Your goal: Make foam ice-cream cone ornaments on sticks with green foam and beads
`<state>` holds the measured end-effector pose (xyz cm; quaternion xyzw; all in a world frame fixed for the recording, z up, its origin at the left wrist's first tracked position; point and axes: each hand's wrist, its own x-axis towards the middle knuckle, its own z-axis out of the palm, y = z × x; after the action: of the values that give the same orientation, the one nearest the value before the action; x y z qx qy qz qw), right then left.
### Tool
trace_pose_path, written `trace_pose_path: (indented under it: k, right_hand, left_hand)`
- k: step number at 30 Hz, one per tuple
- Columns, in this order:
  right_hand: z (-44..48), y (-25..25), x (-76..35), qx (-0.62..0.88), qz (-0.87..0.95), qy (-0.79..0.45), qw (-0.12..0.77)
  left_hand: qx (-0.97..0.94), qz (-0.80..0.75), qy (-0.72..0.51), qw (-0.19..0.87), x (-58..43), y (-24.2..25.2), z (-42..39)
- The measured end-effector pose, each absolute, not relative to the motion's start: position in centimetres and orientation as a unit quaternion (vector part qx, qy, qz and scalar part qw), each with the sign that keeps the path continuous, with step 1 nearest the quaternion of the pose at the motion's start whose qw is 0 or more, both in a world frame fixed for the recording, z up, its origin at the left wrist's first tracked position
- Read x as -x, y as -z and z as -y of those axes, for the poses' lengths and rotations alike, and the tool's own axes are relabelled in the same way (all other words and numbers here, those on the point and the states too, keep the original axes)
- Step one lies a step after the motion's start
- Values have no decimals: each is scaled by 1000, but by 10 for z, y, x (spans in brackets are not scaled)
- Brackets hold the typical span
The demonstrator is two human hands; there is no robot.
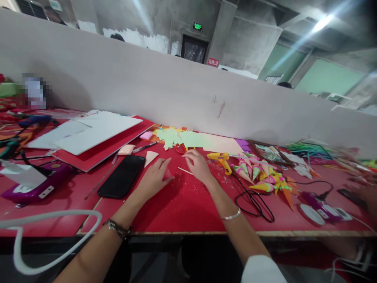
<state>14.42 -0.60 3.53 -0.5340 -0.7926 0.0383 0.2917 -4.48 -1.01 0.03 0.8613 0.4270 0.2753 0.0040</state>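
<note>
My left hand hovers over the red table, fingers apart, with nothing visible in it. A black phone lies just left of it, and a cream paper wedge sits behind it. My right hand has loosely bent fingers that stand apart, with no held thing visible. A thin pale stick runs up to its edge. Beyond its fingertips is a small shiny red object. To its right a yellow glue gun lies on the table.
Colourful paper cones are heaped right of the glue gun, near a looped black cord. White boards are stacked at left. Purple power strips stand at both sides. Pale green paper lies along the partition. Another person's blurred hand is far right.
</note>
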Motion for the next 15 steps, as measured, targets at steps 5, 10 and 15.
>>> trace_pose_path:
  k: [5, 10, 15]
  right_hand:
    - [-52, -21, -156, 662, 742, 61, 87]
    - [-79, -3, -155, 695, 716, 58, 35]
    - [-90, 2, -152, 698, 714, 52, 33]
  left_hand:
    - [-841, -491, -217, -71, 57, 7, 3]
    - [-847, -489, -191, -84, 59, 9, 4]
    - [-848, -489, -193, -74, 58, 10, 5]
